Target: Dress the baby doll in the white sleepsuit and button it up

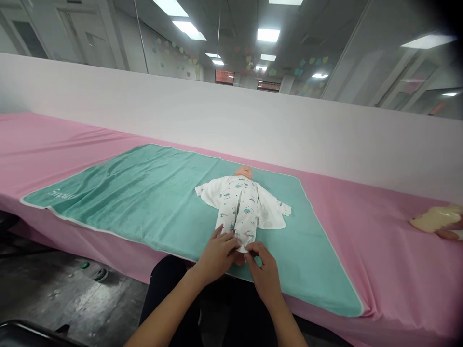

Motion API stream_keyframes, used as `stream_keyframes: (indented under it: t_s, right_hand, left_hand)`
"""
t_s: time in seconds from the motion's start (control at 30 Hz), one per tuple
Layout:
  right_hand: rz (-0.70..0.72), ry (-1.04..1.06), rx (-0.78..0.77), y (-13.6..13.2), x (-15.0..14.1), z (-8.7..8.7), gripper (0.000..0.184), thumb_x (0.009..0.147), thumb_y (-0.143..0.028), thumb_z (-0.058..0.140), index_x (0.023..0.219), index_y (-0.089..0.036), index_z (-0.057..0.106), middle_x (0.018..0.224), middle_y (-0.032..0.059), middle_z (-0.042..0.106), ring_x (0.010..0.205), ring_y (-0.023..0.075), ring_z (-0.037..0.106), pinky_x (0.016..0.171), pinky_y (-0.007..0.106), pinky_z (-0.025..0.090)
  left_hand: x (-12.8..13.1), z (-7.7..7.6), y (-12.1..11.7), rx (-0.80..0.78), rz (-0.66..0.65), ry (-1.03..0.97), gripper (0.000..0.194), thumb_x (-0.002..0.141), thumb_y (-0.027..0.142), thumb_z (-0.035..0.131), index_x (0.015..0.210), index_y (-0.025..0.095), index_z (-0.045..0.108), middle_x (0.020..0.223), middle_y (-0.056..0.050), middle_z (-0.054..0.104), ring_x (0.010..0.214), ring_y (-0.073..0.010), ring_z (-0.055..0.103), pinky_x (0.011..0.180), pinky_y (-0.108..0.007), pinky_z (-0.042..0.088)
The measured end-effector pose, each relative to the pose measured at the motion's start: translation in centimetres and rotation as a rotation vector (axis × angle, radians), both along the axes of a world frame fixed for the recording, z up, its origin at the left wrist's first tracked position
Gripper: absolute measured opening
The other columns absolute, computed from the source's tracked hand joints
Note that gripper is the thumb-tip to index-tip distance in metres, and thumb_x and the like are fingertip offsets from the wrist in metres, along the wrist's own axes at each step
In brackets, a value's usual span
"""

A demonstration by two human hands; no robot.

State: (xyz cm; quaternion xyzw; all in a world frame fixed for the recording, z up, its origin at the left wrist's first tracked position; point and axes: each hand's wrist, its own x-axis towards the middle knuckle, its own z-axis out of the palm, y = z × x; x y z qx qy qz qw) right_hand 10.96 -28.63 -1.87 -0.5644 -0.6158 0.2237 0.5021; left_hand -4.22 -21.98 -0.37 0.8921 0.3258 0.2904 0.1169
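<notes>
A baby doll (243, 172) lies on its back on a green towel (155, 193), head away from me. It wears a white top (270, 212) with its sleeves spread wide. White printed baby trousers (248, 210) cover its front and legs. At the near end, my left hand (217, 254) is closed at a trouser cuff, its thumb and forefinger pinching the cloth. Across from it, my right hand (265, 271) pinches the edge of the same cuff between thumb and forefinger. A bit of the doll's foot shows between my hands; the rest is hidden.
The towel lies over a pink tablecloth (365, 231), its near edge close to my lap. Behind the table runs a white wall (202, 118) with a mirror or glass above. A pale yellow object (436, 218) of unclear kind sits at the far right.
</notes>
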Motion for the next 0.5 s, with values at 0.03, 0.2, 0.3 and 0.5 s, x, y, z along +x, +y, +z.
stream_keyframes:
  t_s: [0.03,0.2,0.3,0.5]
  right_hand:
    - [-0.011,-0.027,-0.011,-0.1,0.0,-0.5,0.010,0.085,-0.023,0.046,0.087,-0.018,0.054,0.088,0.0042,0.053,0.080,0.0138,0.049,0.073,0.026,0.041]
    - [-0.101,-0.237,-0.103,-0.6,-0.7,-2.8,0.007,0.078,-0.013,0.044,0.081,-0.018,0.048,0.086,0.0041,0.051,0.081,0.0167,0.048,0.071,0.029,0.038]
    - [-0.103,-0.289,-0.122,-1.2,-1.1,-2.8,0.009,0.076,-0.011,0.043,0.080,-0.018,0.044,0.083,0.0034,0.048,0.077,0.0163,0.046,0.068,0.028,0.037]
    - [-0.012,-0.228,-0.075,-3.1,-0.4,-1.6,0.017,0.071,-0.005,0.041,0.075,-0.019,0.033,0.078,0.0013,0.041,0.072,0.0130,0.040,0.065,0.024,0.036]
  left_hand:
    - [-0.3,-0.2,0.1,0.031,0.009,0.001,0.012,0.077,0.014,0.052,0.068,0.018,0.045,0.071,0.003,0.051,0.074,-0.0109,0.051,0.108,-0.038,0.022]
    - [-1.8,-0.9,-0.3,0.176,0.059,0.032,0.014,0.072,0.010,0.052,0.067,0.017,0.041,0.069,0.000,0.050,0.075,-0.0143,0.046,0.096,-0.036,0.036]
    - [-2.5,-0.7,-1.0,0.198,0.070,0.056,0.013,0.072,0.006,0.048,0.071,0.017,0.042,0.071,-0.001,0.050,0.076,-0.0153,0.045,0.091,-0.036,0.038]
    - [-2.2,1.4,-3.4,0.058,-0.065,-0.051,0.016,0.072,0.003,0.046,0.079,0.018,0.045,0.076,0.000,0.052,0.079,-0.0145,0.046,0.091,-0.036,0.036]
